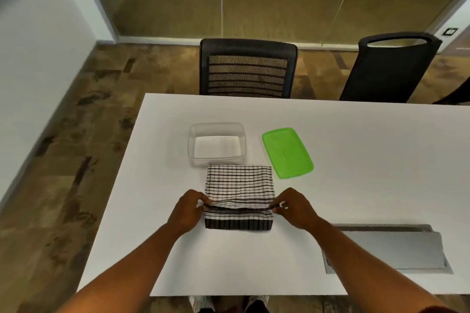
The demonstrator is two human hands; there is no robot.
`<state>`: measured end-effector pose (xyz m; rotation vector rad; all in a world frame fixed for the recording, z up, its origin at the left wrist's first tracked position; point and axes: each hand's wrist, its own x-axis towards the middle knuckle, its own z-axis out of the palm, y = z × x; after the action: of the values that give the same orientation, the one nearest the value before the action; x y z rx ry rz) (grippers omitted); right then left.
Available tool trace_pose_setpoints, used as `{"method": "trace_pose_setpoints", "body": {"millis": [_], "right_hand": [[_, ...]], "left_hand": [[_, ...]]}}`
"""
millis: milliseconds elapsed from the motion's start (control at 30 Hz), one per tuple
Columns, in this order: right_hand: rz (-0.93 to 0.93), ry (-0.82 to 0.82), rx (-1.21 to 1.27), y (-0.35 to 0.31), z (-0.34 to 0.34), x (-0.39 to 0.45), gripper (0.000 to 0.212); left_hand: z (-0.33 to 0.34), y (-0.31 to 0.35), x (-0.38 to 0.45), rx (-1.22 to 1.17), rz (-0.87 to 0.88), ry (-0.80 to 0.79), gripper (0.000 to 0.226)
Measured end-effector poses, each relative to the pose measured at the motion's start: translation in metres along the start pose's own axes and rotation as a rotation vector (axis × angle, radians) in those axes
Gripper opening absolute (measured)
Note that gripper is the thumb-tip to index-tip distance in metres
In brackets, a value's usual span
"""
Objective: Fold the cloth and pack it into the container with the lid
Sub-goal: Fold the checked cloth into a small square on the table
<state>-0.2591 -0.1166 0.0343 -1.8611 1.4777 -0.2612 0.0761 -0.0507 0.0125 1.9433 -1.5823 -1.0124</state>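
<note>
Light: bright, even, from overhead
Tabletop (pixel 356 160): glaring white, faint shadows
Edges: wide-angle bending
Focus: slightly soft, blurred

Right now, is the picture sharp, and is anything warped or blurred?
Head view: wide-angle warp bows the table edges and splays the chairs; the floor at left is smeared by blur; the checked cloth, pinched by the left hand and right hand, reads fairly clearly; the clear container looks faint against the white top.

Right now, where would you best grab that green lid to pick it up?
Probably by a long edge of the green lid, coming from above on its right side: it lies flat and alone on the table, so only its thin raised rim offers a pinch.
</note>
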Motion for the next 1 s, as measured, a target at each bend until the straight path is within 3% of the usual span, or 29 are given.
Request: {"method": "trace_pose_setpoints", "body": {"millis": [133,300,367,467,533,633,700,767,867,1000], "right_hand": [[0.156,-0.117,-0.107,0.006,0.026,-0.003,0.014],[0.248,-0.157,-0.096,0.015,0.044,-0.014,0.021],[0.292,-0.216,-0.053,0.016,0.049,-0.016,0.023],[0.451,-0.077,0.128,0.016,0.055,-0.009,0.018],[0.582,0.025,0.301,0.012,0.060,-0.001,0.030],[0.677,0.025,0.557,0.005,0.073,0.009,0.045],[0.665,0.012,0.672,0.001,0.079,0.014,0.038],[0.687,-0.004,0.764,-0.001,0.080,0.015,0.031],[0.737,-0.068,0.891,-0.002,0.076,0.012,0.029],[0.623,-0.008,0.982,0.000,0.066,0.009,0.026]], "left_hand": [[0.016,-0.012,-0.009,0.038,-0.059,-0.047,0.022],[0.023,-0.024,-0.014,0.062,-0.056,-0.115,0.022],[0.025,-0.027,-0.014,0.025,-0.132,-0.124,0.023],[0.029,-0.025,-0.008,-0.135,-0.330,-0.019,0.019],[0.031,-0.021,-0.003,-0.241,-0.436,0.002,0.030],[0.037,-0.016,0.004,-0.382,-0.579,-0.050,0.056],[0.040,-0.016,0.007,-0.409,-0.627,-0.074,0.062],[0.043,-0.017,0.010,-0.422,-0.644,-0.106,0.054],[0.046,-0.016,0.009,-0.460,-0.609,-0.176,0.023],[0.043,-0.016,0.003,-0.520,-0.512,-0.118,0.010]]}}
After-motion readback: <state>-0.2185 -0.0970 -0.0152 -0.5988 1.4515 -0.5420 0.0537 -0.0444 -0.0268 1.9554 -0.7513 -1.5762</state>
